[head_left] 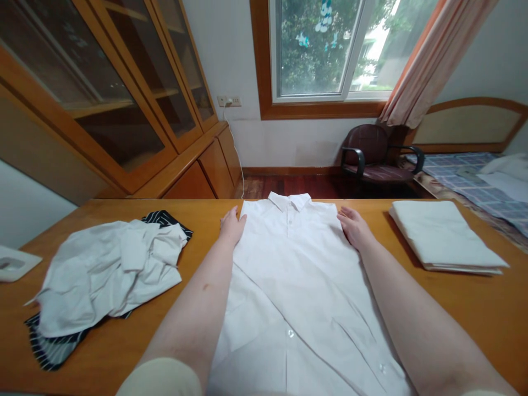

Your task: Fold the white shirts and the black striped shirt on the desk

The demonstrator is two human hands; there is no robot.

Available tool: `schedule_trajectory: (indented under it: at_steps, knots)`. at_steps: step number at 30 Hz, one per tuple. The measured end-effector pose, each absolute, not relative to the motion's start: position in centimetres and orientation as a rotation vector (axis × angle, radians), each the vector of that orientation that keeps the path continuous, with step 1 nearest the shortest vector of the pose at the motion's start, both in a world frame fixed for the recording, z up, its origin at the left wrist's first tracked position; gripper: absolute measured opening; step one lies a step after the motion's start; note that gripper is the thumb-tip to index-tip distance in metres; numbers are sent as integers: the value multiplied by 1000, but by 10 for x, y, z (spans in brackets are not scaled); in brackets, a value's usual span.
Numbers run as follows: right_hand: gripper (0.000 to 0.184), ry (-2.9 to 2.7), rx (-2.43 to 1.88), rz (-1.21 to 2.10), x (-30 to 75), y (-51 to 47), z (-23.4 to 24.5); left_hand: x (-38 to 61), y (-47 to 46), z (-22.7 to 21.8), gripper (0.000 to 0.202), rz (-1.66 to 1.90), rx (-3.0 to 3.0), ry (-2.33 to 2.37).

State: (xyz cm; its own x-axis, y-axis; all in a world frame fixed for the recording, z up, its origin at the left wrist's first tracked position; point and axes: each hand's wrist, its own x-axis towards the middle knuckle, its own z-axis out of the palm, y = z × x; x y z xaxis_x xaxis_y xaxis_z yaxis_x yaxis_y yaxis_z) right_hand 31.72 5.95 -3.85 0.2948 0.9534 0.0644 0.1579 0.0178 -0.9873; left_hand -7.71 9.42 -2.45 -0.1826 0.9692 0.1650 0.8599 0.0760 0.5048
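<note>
A white button-up shirt [284,275] lies spread on the wooden table, its collar toward the far edge and its buttons facing up. My left hand [233,224] is at the shirt's left shoulder edge, fingers stretched out and thumb apart. At the opposite shoulder edge, my right hand [353,225] reaches inward with its fingers extended against the side of the cloth. Neither hand visibly grips the fabric. Creases run diagonally across the shirt's lower front, and its bottom part passes out of view.
Left on the table [198,236] is a crumpled white garment [111,269] over black striped cloth [58,341], near a white object [18,263]. A folded white cloth stack [445,234] lies right. Beyond stand a glass-door cabinet [185,144], an armchair [371,151] and a bed [466,170].
</note>
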Motion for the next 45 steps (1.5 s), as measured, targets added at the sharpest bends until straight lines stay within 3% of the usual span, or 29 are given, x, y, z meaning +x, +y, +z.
schedule_trajectory:
  at_steps: [8,15,20,26,32,37,41,45]
  knots:
    - [52,-1049,-1234,1046,319,60,-34,-78,100,-29,62,973,1723,1764]
    - [47,-1087,-1566,761,319,72,-36,-75,103,-34,60,1147,1455,1482]
    - [43,-1460,-2090,249,325,90,-28,-76,101,-28,57,900,1724,1908]
    - [58,-1765,-2186,64,326,96,-30,-78,101,-27,59,474,1969,2233]
    - [39,-1803,-2080,133,327,90,-27,-78,101,-24,38,693,1917,2017]
    - [27,-1748,-1834,444,320,84,-23,-73,102,-29,48,1108,1657,1528]
    - [45,-1559,-1711,583,319,84,-21,-70,103,-33,66,1115,1540,1379]
    - [57,-1560,-1661,690,319,84,-18,-68,101,-31,68,1054,1577,1438]
